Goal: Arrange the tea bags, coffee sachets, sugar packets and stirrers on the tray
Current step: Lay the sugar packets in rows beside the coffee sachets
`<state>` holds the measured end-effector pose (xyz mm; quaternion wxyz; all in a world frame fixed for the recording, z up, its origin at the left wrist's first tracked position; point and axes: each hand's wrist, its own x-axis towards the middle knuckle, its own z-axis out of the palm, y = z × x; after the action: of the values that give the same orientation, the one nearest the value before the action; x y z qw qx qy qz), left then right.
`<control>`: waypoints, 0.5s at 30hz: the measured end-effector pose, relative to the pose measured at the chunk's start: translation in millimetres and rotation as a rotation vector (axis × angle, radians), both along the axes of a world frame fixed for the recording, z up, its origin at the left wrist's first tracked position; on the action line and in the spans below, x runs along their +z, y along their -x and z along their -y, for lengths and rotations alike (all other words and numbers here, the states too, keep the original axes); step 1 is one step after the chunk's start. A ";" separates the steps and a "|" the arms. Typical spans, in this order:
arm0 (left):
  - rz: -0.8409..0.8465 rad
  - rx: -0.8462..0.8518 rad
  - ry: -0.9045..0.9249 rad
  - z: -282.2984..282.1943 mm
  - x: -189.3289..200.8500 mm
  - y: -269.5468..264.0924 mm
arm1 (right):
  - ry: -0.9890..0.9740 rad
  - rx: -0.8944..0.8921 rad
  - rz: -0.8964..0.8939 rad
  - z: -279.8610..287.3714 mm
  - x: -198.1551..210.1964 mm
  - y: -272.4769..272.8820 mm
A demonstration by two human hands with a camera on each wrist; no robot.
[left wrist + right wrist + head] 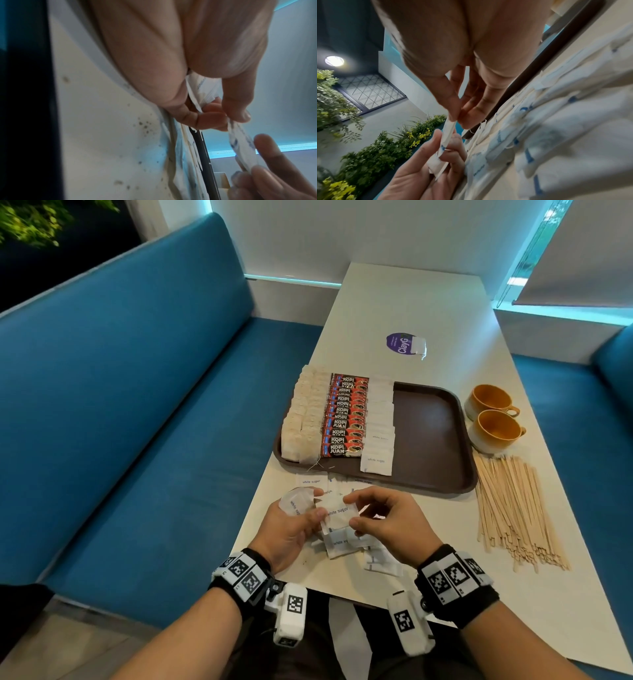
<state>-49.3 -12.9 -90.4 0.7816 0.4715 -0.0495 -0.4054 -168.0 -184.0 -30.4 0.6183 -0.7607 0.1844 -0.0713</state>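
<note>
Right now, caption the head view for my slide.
Both hands pinch a white sugar packet before the half-filled tray; stirrers wait beside it.

Tray (pixel 428 436): we saw dark brown plastic, matt with a faint sheen, smooth.
Sugar packets (pixel 376 463): we noted white paper, matt, lightly creased, with blue print.
Held packet (pixel 337 513): the same white paper looked crumpled between the fingers.
Coffee sachets (pixel 344 422): we found glossy red and black foil-like film.
Tea bags (pixel 303 419): we saw thin, porous, off-white paper, matt, with fine string at the near end.
Stirrers (pixel 513 508): pale bare wood, matt, unvarnished.
Cups (pixel 491 419): glazed ceramic, glossy ochre inside, paler outside.
Table (pixel 411 302): smooth cream laminate, matt, finely speckled up close.
Bench (pixel 120 405): blue woven cloth, matt.
Wrist bands (pixel 455 587): black cloth carrying white plastic blocks.
</note>
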 end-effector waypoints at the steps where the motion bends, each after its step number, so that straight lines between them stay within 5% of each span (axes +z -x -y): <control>1: 0.005 -0.005 0.005 -0.2 -1.0 -0.4 | 0.011 -0.002 0.001 -0.1 -1.9 -0.1; 15: 0.000 -0.045 0.063 -0.2 -5.8 -3.9 | 0.105 0.004 0.044 2.8 -11.8 1.1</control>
<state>-45.4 -12.7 -96.2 0.7868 0.4455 -0.0729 -0.4208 -169.1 -186.8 -42.2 0.5818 -0.7906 0.1650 -0.0965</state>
